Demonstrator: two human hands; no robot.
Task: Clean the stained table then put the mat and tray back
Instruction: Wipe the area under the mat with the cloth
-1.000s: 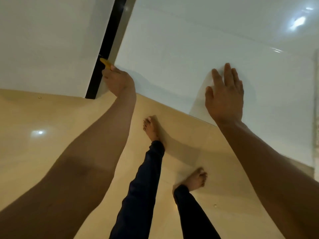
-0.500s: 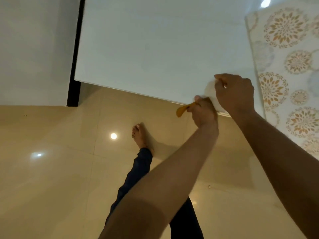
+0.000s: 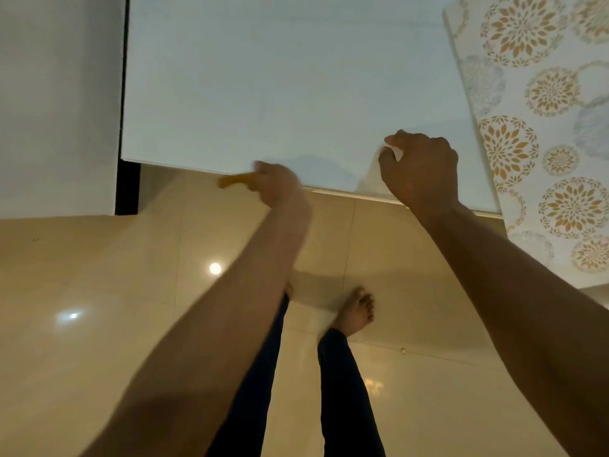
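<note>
1. Table (image 3: 280,87), white and glossy, fills the upper part of the head view; its near edge runs from left to right and drops slightly toward the right.
2. Near the middle of that near edge, the left hand (image 3: 278,186) is curled round a small orange tool (image 3: 235,180) whose tip pokes out to the left, level with the edge. The hand is blurred, so I cannot tell whether the tool touches the table.
3. Further right along the same edge, the right hand (image 3: 420,169) is closed in a fist, pinching a pale, thin cloth or wipe (image 3: 374,179) that lies on the table top down to the edge.
4. Mat (image 3: 543,133), white with orange and grey flower rounds, covers the table's right end and hangs over the near edge there, just beside the right hand.
5. Below the edge a glossy beige tiled floor (image 3: 99,308) shows light reflections; a bare foot (image 3: 357,311) and dark trouser legs (image 3: 342,397) stand on it.
6. Left of the table, a dark gap parts it from a white surface (image 3: 56,103).
</note>
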